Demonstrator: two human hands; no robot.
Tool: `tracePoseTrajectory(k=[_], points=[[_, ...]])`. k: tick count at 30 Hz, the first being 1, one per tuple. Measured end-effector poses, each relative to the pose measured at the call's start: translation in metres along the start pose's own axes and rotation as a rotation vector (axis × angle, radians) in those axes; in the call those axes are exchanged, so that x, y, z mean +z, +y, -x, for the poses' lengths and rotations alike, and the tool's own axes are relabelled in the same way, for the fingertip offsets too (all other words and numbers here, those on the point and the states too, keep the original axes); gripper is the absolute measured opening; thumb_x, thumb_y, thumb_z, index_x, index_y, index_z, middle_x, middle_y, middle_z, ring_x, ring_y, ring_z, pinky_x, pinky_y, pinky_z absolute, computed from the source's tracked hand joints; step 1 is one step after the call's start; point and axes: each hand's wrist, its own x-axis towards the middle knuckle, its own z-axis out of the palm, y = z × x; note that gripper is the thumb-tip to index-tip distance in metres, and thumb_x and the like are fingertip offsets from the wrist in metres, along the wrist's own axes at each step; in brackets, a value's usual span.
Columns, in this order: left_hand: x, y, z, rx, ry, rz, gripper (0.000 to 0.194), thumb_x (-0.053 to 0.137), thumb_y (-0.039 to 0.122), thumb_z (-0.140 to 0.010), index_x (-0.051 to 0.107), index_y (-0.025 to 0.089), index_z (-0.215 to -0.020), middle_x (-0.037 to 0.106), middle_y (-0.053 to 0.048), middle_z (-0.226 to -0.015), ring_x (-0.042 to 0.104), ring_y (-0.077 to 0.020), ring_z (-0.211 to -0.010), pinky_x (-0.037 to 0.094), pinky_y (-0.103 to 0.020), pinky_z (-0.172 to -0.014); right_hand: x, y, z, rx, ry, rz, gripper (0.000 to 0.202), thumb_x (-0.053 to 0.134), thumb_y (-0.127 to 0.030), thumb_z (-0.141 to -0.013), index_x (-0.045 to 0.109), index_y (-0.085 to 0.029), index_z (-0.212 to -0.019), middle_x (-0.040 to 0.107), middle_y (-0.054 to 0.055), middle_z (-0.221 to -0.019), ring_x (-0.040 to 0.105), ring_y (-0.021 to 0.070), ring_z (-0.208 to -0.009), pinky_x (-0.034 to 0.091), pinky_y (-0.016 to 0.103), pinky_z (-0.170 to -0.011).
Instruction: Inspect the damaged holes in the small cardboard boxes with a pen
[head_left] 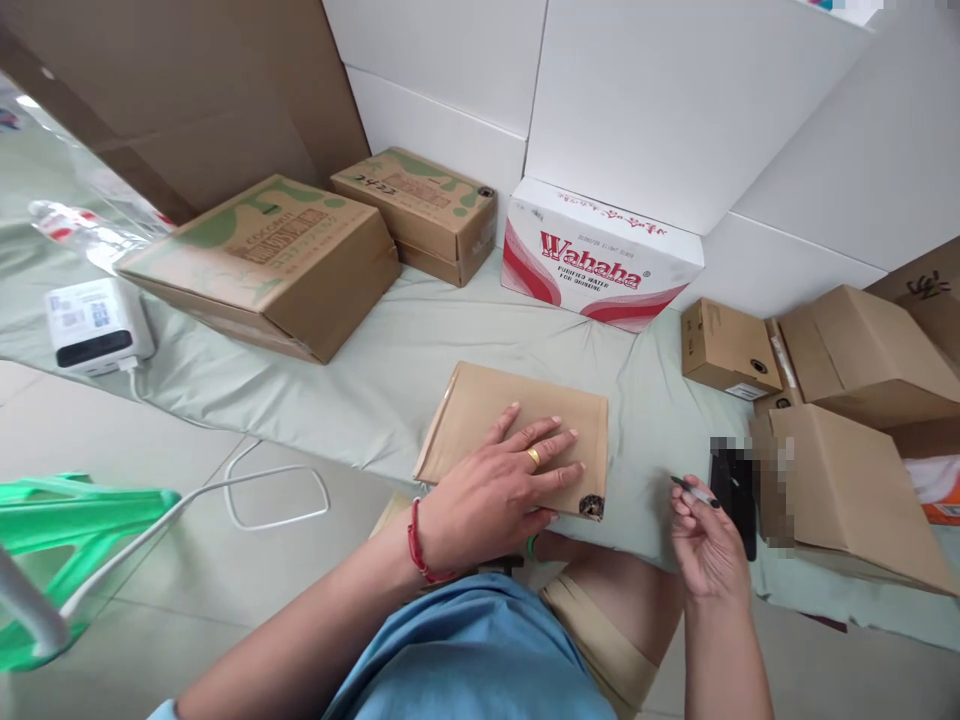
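Observation:
My left hand lies flat with spread fingers on top of a small closed cardboard box at the near edge of the cloth-covered table. A dark scribbled mark sits on the box's near right corner, just beyond my fingers. To the right of the box, my right hand grips a pen between thumb and fingers, its dark tip pointing left and away from the box. Beside that hand lies a flat black object, partly blurred out.
Against the wall stand a white and red Wahaha carton and brown cartons. On the right are a small box and an open carton. A white device with a cable sits left, above a green stool.

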Motion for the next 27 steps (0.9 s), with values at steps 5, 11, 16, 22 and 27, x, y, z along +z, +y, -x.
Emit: tracePoseTrajectory(k=[5,11,16,22,27], points=[[-0.002,0.000,-0.001,-0.006,-0.011,0.003,0.058,0.080,0.027,-0.094,0.066,0.026,-0.150,0.052,-0.013,-0.169,0.046,-0.0405,-0.160,0.007,-0.068,-0.139,0.003,-0.005,0.014,0.063,0.069,-0.182,0.048,0.102,-0.039,-0.064,0.064,-0.020,-0.087,0.048,-0.010,-0.062,0.042,0.0032,-0.049,0.035,0.009,-0.038],[-0.004,0.004,-0.001,-0.040,-0.035,-0.034,0.054,0.076,0.030,-0.098,0.065,0.025,-0.151,0.051,-0.010,-0.171,0.043,-0.0361,-0.162,0.011,-0.068,-0.139,0.031,-0.024,0.044,-0.014,0.130,-0.087,0.035,0.091,-0.044,-0.078,0.068,-0.019,-0.089,0.041,-0.011,-0.049,0.032,0.0047,-0.042,0.031,0.013,-0.037],[-0.004,0.005,0.000,-0.024,-0.024,-0.072,0.054,0.076,0.032,-0.099,0.064,0.026,-0.152,0.050,-0.008,-0.171,0.044,-0.0354,-0.162,0.011,-0.067,-0.140,0.051,-0.038,0.069,-0.149,0.051,0.118,0.040,0.098,-0.040,-0.072,0.077,-0.018,-0.098,0.071,0.002,-0.071,0.057,0.0083,-0.056,0.047,0.018,-0.051],[-0.003,0.005,0.001,-0.012,0.009,-0.077,0.052,0.075,0.034,-0.101,0.065,0.026,-0.151,0.052,-0.008,-0.170,0.045,-0.0341,-0.161,0.011,-0.066,-0.141,0.074,-0.035,0.097,-0.349,-0.130,0.251,0.020,0.084,-0.038,-0.092,0.076,-0.020,-0.097,0.066,0.000,-0.071,0.058,0.0080,-0.056,0.046,0.017,-0.050],[-0.002,0.004,0.001,-0.009,0.016,-0.096,0.051,0.074,0.032,-0.101,0.066,0.025,-0.150,0.053,-0.008,-0.169,0.045,-0.0342,-0.161,0.013,-0.066,-0.141,0.082,-0.022,0.106,-0.577,-0.151,0.497,0.010,0.074,-0.030,-0.099,0.077,-0.021,-0.100,0.072,0.001,-0.079,0.067,0.0109,-0.062,0.054,0.019,-0.055]])
